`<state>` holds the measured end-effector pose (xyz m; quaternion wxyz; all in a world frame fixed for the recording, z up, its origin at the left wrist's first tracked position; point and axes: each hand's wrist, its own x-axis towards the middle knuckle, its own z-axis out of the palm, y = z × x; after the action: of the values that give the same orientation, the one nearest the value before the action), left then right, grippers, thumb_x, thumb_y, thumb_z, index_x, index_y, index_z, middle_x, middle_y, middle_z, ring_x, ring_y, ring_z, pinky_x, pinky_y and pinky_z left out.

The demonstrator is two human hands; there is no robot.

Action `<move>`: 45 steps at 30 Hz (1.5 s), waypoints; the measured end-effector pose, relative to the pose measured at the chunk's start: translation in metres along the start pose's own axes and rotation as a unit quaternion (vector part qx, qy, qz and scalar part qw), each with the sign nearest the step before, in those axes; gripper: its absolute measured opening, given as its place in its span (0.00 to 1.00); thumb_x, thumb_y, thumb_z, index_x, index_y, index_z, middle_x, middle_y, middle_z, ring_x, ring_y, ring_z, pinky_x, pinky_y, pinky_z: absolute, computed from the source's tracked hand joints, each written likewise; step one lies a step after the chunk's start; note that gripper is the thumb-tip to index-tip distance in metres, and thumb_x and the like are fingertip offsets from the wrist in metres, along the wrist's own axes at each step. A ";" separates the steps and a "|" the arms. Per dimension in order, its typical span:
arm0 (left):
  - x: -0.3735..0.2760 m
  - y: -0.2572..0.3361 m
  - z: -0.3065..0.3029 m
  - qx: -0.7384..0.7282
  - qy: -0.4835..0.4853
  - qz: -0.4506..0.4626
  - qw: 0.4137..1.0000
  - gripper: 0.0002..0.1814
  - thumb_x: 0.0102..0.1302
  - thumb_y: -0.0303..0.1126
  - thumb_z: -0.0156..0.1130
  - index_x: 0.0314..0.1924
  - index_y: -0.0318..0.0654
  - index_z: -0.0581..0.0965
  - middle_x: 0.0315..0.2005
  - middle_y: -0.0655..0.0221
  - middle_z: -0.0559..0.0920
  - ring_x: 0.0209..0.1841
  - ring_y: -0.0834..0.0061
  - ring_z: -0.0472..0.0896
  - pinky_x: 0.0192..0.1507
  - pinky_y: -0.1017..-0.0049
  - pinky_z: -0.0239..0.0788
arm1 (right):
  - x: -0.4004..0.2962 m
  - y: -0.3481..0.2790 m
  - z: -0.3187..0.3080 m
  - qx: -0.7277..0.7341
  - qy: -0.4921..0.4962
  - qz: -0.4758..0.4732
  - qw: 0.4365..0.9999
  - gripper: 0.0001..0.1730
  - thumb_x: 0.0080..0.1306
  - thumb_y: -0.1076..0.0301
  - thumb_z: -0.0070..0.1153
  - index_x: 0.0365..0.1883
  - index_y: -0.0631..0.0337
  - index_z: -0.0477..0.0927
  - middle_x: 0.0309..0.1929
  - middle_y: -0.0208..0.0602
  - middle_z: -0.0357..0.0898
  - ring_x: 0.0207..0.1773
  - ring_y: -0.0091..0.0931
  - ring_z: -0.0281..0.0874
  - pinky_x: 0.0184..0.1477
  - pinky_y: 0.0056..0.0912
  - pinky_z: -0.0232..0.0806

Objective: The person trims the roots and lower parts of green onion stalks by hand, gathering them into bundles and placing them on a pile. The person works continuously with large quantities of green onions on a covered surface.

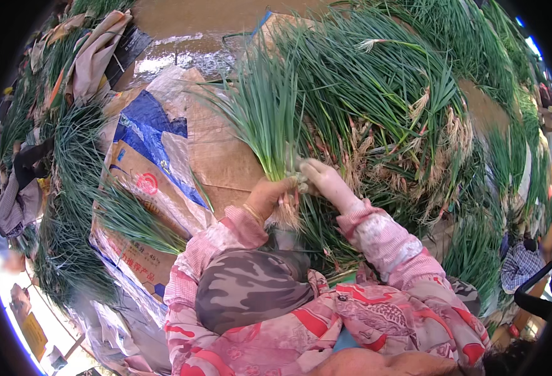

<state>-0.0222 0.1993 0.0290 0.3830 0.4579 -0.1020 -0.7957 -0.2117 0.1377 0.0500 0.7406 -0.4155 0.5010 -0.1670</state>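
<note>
My left hand (265, 197) is closed around the lower stems of a bunch of green onions (267, 136). The leaves fan upward and pale roots hang below the grip. Close against the right side of these stems is my right hand (325, 181), paler than the left and blurred at the fingertips. Whether its fingers pinch a stem or a loose outer skin cannot be made out. A large heap of green onions (370, 89) lies just beyond and to the right, many roots turned towards me.
Flattened woven sacks (224, 145) cover the ground at left, with a smaller onion bunch (139, 218) on them. Another onion row (76, 197) runs along the far left. Wet brown ground (182, 51) lies ahead. Other people sit at both sides, one in a checked sleeve (520, 265).
</note>
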 end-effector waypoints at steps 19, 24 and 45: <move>0.027 -0.004 -0.029 -0.100 0.116 0.013 0.988 0.09 0.71 0.33 0.64 0.43 0.33 0.82 0.30 0.69 0.83 0.31 0.73 0.82 0.35 0.72 0.76 | 0.078 0.042 -0.052 -0.547 0.065 0.002 0.834 0.21 0.69 0.47 0.54 0.45 0.54 0.85 0.44 0.49 0.85 0.46 0.48 0.83 0.53 0.51 0.72; 0.044 -0.028 -0.085 -0.125 0.196 0.100 0.967 0.08 0.67 0.32 0.67 0.40 0.36 0.81 0.27 0.69 0.80 0.28 0.73 0.80 0.30 0.72 0.73 | 0.054 0.024 -0.071 -0.208 0.199 -0.115 0.951 0.14 0.74 0.55 0.54 0.41 0.54 0.85 0.31 0.41 0.83 0.34 0.38 0.80 0.40 0.39 0.72; 0.020 0.018 -0.057 -0.134 0.149 0.085 0.976 0.14 0.69 0.37 0.64 0.30 0.34 0.78 0.19 0.65 0.78 0.21 0.64 0.81 0.28 0.64 0.79 | -0.026 0.032 -0.087 -0.213 0.150 -0.017 0.965 0.16 0.72 0.58 0.62 0.53 0.56 0.85 0.43 0.37 0.87 0.42 0.25 0.83 0.50 0.28 0.74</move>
<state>0.0268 0.1833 -0.0067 0.5183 0.5055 0.0247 -0.6894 -0.3054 0.1350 0.0269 0.5480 -0.5426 0.6232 -0.1297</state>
